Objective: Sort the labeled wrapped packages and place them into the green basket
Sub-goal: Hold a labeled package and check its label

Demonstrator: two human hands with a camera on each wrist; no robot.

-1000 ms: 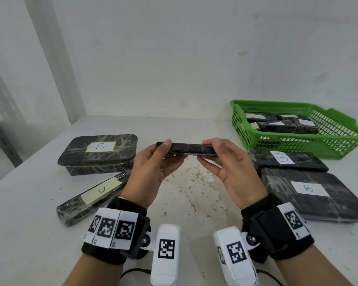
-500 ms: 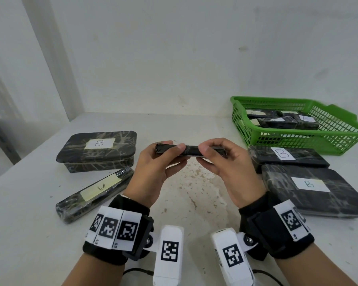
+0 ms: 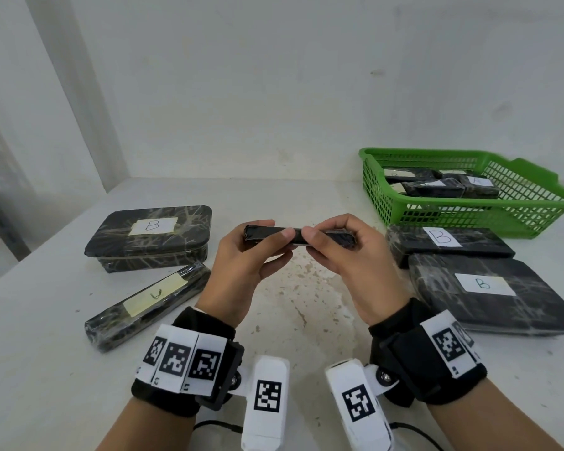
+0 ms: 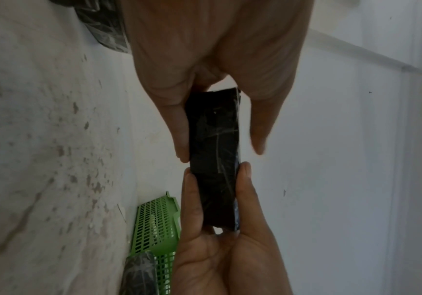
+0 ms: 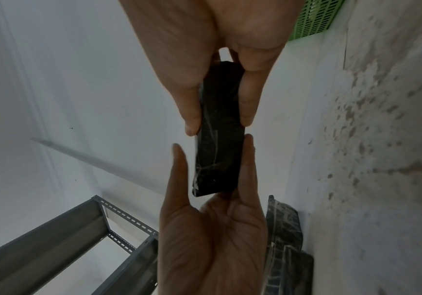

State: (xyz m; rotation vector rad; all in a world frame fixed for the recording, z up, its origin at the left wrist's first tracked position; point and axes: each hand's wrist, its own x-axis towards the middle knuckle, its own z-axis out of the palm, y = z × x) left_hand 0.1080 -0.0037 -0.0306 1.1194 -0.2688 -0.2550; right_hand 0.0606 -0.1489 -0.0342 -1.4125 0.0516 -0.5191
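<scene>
I hold a slim black wrapped package level above the table's middle, one hand at each end. My left hand pinches its left half with the thumb on top and the fingers under it. My right hand grips the right half the same way, and the two thumbs nearly meet. No label shows on the package in either wrist view. The green basket stands at the far right and holds several wrapped packages.
On the left lie a box marked B and a long bar marked A. At the right, in front of the basket, lie a flat package marked B and a larger one marked B. Walls close the back and left.
Both thumbs have slid along the package towards its middle, from well apart to nearly touching. The package stays in both hands at about the same place.
</scene>
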